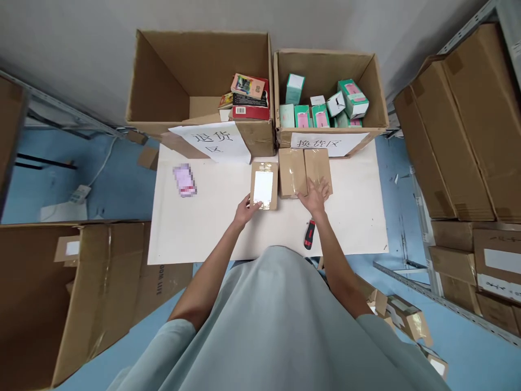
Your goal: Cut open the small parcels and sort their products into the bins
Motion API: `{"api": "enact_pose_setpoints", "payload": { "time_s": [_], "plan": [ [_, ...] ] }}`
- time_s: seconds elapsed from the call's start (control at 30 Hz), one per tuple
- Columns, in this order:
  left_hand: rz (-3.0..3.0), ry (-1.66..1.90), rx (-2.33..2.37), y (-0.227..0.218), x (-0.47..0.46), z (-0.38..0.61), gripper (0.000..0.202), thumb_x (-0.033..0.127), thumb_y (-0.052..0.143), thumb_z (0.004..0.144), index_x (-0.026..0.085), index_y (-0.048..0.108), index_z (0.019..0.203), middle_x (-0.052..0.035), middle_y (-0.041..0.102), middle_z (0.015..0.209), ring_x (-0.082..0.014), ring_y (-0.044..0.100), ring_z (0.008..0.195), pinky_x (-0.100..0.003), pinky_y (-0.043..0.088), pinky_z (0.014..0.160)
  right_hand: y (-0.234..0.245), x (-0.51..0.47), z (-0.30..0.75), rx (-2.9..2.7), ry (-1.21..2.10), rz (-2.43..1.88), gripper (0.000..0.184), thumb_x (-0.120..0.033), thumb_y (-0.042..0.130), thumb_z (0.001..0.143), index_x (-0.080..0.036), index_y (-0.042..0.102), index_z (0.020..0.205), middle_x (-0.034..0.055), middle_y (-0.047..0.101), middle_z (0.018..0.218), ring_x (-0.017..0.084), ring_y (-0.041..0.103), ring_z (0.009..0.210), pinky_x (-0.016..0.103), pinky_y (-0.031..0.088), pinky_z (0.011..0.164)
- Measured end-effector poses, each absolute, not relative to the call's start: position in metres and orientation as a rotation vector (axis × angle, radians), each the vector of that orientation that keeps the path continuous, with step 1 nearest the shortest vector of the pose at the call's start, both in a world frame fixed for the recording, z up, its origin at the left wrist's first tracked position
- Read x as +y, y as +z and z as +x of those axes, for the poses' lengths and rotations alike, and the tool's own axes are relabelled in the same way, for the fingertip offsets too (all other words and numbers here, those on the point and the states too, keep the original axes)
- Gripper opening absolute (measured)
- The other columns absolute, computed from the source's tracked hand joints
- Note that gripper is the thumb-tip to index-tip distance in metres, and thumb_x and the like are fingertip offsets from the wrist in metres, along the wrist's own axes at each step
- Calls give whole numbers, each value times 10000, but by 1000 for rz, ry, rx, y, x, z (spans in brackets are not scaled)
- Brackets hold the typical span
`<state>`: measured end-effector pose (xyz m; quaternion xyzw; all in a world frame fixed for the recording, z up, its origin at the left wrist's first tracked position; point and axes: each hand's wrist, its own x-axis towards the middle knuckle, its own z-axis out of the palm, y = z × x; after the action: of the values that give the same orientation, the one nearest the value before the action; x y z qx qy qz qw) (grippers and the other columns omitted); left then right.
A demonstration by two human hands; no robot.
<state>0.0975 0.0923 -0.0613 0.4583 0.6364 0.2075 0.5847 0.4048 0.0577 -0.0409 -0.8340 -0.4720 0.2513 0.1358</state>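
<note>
Grey-blue shirt nearest, my left grip pinches the labelled carton; my right grip spreads wide on the paired cartons; all three look taped, unopened.

Three tabletop parcels, one cutter

The labelled parcel is brown, its label white. The box cutter is black and red.
</note>
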Motion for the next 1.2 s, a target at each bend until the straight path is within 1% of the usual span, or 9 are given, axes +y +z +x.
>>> {"api": "enact_pose_setpoints", "payload": {
  "time_s": [0.13, 0.3, 0.53, 0.63, 0.77, 0.87, 1.0, 1.1, 1.2],
  "plan": [
    [1104, 500, 1445, -59, 65, 69, 1026, 712, 886, 775, 196, 644, 1628, -157, 769, 1508, -377, 728, 1355, -509, 596, 1176, -28, 72, 385, -1544, 752, -2196, 930, -659, 725, 1014, -172, 474, 1765, 236, 187, 1933, 508, 45, 1802, 787, 137, 1403],
    [1199, 464, 1337, -53, 43, 24, 1060, 827, 847, 771, 206, 667, 1611, -139, 751, 1554, -397, 707, 1381, -508, 570, 1199, -24, 73, 341, -1733, 929, -1860, 868, -665, 641, 1083, -141, 494, 1760, 195, 407, 1866, 358, 306, 1778, 553, 270, 1462],
    [1153, 252, 1501, -53, 35, -53, 1115, 743, 962, 717, 217, 618, 1637, -231, 610, 1697, -410, 732, 1376, -477, 599, 1147, -34, 17, 279, -1516, 1064, -1866, 734, -635, 643, 1093, -236, 587, 1707, 136, 596, 1750, 345, 523, 1666, 566, 438, 1389],
    [1095, 220, 1545, -59, 31, -82, 1056, 782, 978, 689, 186, 694, 1512, -232, 763, 1477, -393, 796, 1226, -461, 636, 1059, -35, -19, 247, -1450, 1083, -1887, 661, -605, 621, 1101, -268, 628, 1669, 122, 611, 1738, 329, 579, 1619, 551, 502, 1345],
    [1024, 193, 1436, -65, 24, -110, 809, 906, 859, 757, 182, 822, 1116, -132, 856, 1009, -361, 823, 1037, -416, 665, 923, -35, -67, 204, -1314, 1063, -1953, 752, -612, 605, 1095, -263, 509, 1754, 154, 548, 1774, 333, 564, 1613, 540, 568, 1277],
    [1025, 171, 1401, -65, 18, -123, 770, 942, 782, 815, 188, 822, 970, -122, 852, 971, -359, 812, 1081, -416, 660, 972, -35, -99, 178, -1212, 1038, -1978, 763, -563, 590, 1083, -272, 465, 1777, 158, 516, 1792, 329, 548, 1615, 536, 584, 1255],
    [999, 249, 1331, -63, 8, -133, 783, 863, 756, 901, 169, 814, 1260, -169, 825, 1376, -371, 748, 1346, -454, 617, 1154, -40, -130, 156, -1044, 973, -2017, 818, -488, 584, 1034, -247, 416, 1798, 180, 501, 1795, 337, 569, 1569, 533, 638, 1173],
    [1015, 251, 1177, -65, -1, -141, 970, 672, 949, 782, 224, 653, 1589, -173, 612, 1718, -387, 622, 1552, -479, 574, 1240, -48, -144, 151, -918, 983, -2072, 870, -448, 592, 978, -217, 410, 1797, 208, 531, 1773, 345, 639, 1464, 533, 667, 1096],
    [1086, 192, 1029, -72, -9, -147, 1201, 485, 1024, 661, 272, 505, 1723, -166, 501, 1808, -404, 553, 1618, -513, 543, 1276, -59, -151, 148, -852, 1040, -2098, 880, -406, 609, 924, -181, 460, 1762, 227, 591, 1721, 343, 690, 1374, 538, 670, 1067]
  ]
}}
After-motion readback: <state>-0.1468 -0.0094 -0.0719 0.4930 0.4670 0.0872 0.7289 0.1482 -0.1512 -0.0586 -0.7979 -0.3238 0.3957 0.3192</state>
